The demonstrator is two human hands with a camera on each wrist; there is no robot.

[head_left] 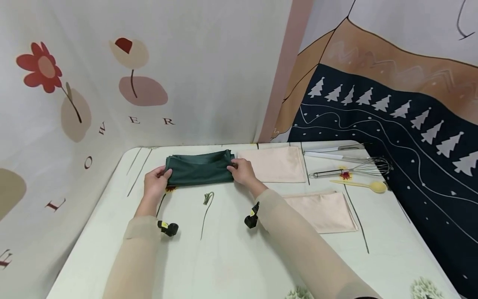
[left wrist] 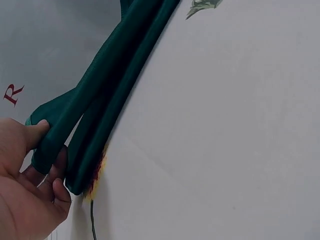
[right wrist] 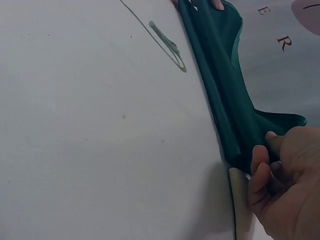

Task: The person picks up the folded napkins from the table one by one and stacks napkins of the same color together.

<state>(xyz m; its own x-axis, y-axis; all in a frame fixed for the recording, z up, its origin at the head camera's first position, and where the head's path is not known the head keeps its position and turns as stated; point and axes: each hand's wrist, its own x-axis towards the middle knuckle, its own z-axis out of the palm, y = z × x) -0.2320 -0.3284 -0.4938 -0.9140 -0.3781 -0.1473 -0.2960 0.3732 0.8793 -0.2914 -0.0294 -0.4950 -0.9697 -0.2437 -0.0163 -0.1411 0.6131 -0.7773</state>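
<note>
A dark green folded cloth [head_left: 201,168] lies near the back of the white table, in several layers. My left hand [head_left: 154,185] pinches its left end, thumb on top and fingers beneath; the left wrist view shows the upper layers of the green cloth [left wrist: 95,95] lifted apart from the lower fold. At the right end my right hand [head_left: 243,171] pinches the cloth's edge between thumb and fingers. In the right wrist view the right hand [right wrist: 290,175] is beside the corner of the green cloth [right wrist: 225,100], its fingertips partly hidden.
A folded pale pink cloth [head_left: 276,164] lies right of the green one, another pink cloth [head_left: 321,211] nearer, partly behind my right forearm. Farther right are a whisk [head_left: 354,169], a yellow spoon [head_left: 376,187] and white-handled utensils [head_left: 325,155]. Printed curtains stand behind the table [head_left: 224,257].
</note>
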